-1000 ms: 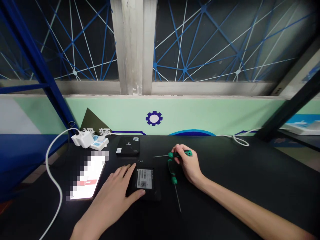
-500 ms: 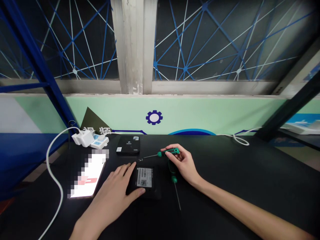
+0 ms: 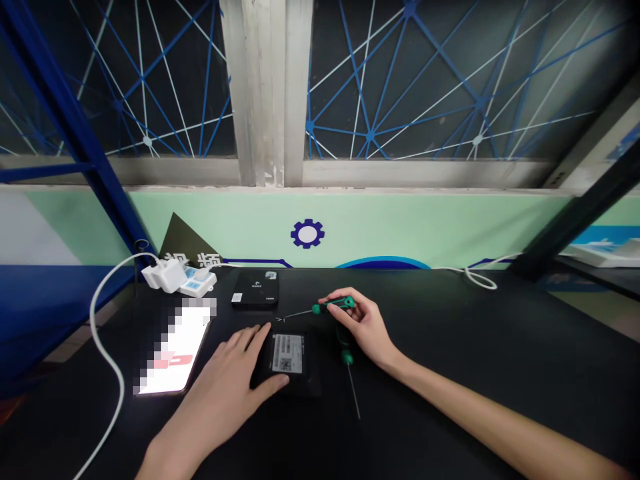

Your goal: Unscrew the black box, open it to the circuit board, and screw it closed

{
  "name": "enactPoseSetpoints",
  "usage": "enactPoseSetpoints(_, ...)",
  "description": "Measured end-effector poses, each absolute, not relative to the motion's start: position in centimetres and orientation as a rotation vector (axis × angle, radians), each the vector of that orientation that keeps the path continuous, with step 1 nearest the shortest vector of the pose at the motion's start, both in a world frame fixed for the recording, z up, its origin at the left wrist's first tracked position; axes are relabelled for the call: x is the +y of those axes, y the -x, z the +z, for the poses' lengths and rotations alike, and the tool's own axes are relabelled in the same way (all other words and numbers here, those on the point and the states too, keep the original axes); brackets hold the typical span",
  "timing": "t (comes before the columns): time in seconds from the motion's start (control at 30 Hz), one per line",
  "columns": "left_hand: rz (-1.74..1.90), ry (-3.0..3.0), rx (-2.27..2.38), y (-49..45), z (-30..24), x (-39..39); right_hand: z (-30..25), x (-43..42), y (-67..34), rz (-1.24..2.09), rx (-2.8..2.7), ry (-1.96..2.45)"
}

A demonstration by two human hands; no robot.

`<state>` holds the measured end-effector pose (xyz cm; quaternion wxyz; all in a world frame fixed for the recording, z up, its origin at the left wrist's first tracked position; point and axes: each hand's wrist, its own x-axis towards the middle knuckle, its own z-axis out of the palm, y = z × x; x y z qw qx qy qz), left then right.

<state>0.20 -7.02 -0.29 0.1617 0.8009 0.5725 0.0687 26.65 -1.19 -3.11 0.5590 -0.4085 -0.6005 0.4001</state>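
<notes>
My left hand [image 3: 227,383] lies flat with spread fingers on the left side of a small black box [image 3: 295,363] that shows a white label on top. My right hand [image 3: 364,327] pinches a green-handled screwdriver [image 3: 320,309] by its handle, the thin shaft pointing left above the box's far edge. A second green-handled screwdriver [image 3: 349,373] lies on the black table [image 3: 475,360] just right of the box, partly under my right hand.
Another black box [image 3: 255,289] sits farther back. A lit phone [image 3: 173,350] lies left of my left hand. A white charger and socket block [image 3: 177,277] with a white cable [image 3: 100,347] sit at the back left. A white cable loop [image 3: 479,277] lies at the back right.
My right hand picked the screwdriver up and carried it left toward the box; its tip now sits near the box's far edge. The left hand stayed put.
</notes>
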Motion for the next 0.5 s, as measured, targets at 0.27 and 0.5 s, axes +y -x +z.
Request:
enactPoseSetpoints(0.27, 0.214, -2.288, 1.629, -0.22, -0.20, -7.02, -3.05, -1.23, -26.58, 0.950, -1.429, 0.965)
enactPoseSetpoints(0.5, 0.216, -2.303, 1.630, -0.34, -0.19, -6.91, -3.14, -1.12, -26.57, 0.904, -1.484, 0.981)
